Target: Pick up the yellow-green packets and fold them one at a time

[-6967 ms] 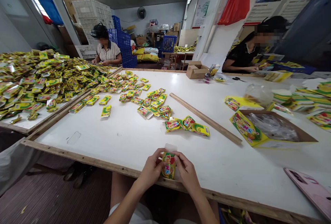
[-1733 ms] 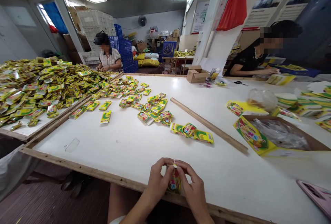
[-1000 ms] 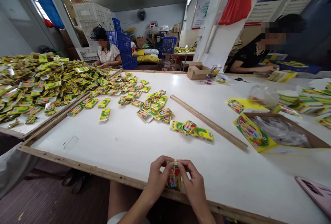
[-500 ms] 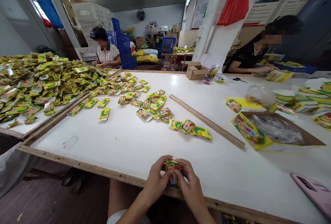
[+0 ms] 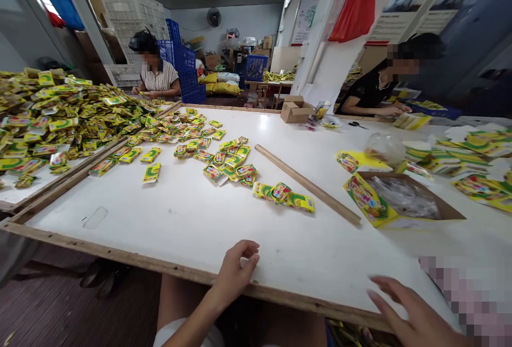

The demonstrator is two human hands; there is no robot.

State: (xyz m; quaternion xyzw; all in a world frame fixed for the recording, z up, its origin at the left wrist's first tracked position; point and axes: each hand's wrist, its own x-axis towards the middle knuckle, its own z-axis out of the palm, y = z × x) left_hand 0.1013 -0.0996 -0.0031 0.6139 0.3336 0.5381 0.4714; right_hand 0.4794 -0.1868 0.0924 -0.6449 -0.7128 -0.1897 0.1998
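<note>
1. Head view: left hand [image 5: 235, 269], half open, grips nothing, nearer the person than the stick [image 5: 307, 184].
2. Right hand [image 5: 412, 309], spread, blurred, grips nothing visible; right of the stick's near end.
3. Packets [image 5: 281, 192]: left of the stick.
4. Yellow box [image 5: 366, 200], right of the stick: clear plastic [image 5: 404, 195] inside.
5. Brown box [image 5: 296, 113], beyond the stick: contents hidden.

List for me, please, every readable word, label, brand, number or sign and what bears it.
No text reads with certainty.
Open yellow cardboard box: large multicoloured lettering, too blurred.
Small yellow-and-green rectangular packets: lettering too small.
White rectangular posters at right: printed lines too small.
White poster with green design: print too small.
</note>
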